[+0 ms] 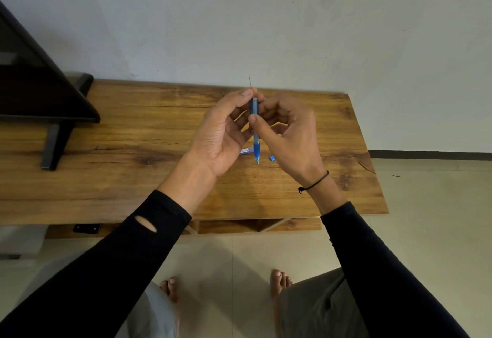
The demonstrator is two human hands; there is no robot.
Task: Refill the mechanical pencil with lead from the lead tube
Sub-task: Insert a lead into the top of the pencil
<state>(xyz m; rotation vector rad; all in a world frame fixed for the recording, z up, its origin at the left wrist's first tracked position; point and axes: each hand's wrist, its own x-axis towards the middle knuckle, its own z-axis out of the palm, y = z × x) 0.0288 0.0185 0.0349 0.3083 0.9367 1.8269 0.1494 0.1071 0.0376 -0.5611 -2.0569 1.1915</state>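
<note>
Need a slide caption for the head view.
Left hand feeds a thin lead into the upright blue mechanical pencil held by the right hand.

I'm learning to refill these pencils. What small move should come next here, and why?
Probably ease the lead down into the pencil. The left hand pinches it above the pencil's open top, the right hand holds the barrel upright, and most of it sticks out.
</note>
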